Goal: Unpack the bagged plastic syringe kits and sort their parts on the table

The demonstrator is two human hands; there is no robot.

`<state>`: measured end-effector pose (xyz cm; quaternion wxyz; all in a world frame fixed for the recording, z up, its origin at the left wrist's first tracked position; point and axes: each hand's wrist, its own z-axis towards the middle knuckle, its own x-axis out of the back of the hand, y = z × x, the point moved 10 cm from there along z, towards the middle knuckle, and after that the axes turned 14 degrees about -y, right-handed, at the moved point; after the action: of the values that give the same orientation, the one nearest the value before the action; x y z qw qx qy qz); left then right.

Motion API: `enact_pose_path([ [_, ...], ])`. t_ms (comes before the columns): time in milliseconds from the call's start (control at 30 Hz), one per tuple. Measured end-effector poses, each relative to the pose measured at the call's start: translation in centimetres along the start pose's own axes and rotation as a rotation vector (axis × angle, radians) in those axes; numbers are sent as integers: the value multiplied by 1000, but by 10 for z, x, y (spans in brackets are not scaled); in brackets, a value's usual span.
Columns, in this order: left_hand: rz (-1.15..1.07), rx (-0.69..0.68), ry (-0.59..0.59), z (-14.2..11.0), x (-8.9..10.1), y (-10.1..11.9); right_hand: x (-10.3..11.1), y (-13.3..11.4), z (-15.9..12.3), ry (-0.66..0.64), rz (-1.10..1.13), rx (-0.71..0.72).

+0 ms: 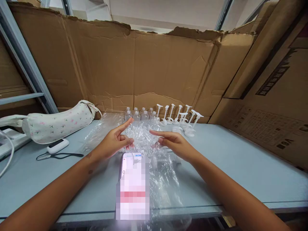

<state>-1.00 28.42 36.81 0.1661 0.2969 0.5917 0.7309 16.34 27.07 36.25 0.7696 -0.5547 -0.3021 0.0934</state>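
Two open hands, the left hand (112, 142) and right hand (174, 145), hover over crumpled plastic film (164, 181) at center frame, gripping nothing.
The film looks light, soft and slippery, easiest pinched at a loose fold. Capped bottles (136, 117) stand behind it, their contents unclear, beside white stands (178, 115); a phone (132, 186) lies at lower center.

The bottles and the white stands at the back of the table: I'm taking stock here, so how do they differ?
The clear plastic water bottles are see-through; the white plastic stands are opaque. The bottles have full bodies; the stands are thin stems on round bases, with crossbars on top. The bottles sit in tight rows; the stands are looser, some leaning. Both stand behind crumpled clear plastic film on the pale blue table.
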Motion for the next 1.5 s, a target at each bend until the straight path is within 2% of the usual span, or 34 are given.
enact_pose_path([
  [200,-21,-131,-2,-1,-5,6,13,9,-3,108,-13,-35],
  [267,-3,-138,-57,-2,-12,5,16,9,-4,135,20,-25],
  [400,84,-26,-200,-1,-30,-6,-1,1,-2,-4,71,18],
  [467,93,-30,-163,-1,-26,-4,-12,-1,-1,-92,63,10],
  [533,93,-46,-105,-2,-20,1,-17,-2,0,-120,38,-9],
  [700,111,-57,-88,-3,-18,7,-5,-7,-1,18,-25,30],
  [833,82,-85,-95,-4,-20,6,4,0,-1,65,-52,7],
  [933,93,-43,-191,-4,-29,-1,13,0,-3,125,-6,35],
  [1033,130,15,-307,-3,-39,-9,9,-6,-3,95,63,65],
  [1100,157,19,-281,-2,-36,-9,-2,-10,-2,6,76,59],
  [1167,166,-7,-197,-1,-28,-6,-16,-11,0,-100,67,38],
  [1233,145,-48,-129,0,-21,-2,-22,-8,1,-151,37,8],
  [1333,108,-96,-89,0,-15,2,-15,-2,1,-93,-25,-28],
  [1500,182,-12,-24,0,-6,-4,-5,2,0,-42,-11,-28],
])
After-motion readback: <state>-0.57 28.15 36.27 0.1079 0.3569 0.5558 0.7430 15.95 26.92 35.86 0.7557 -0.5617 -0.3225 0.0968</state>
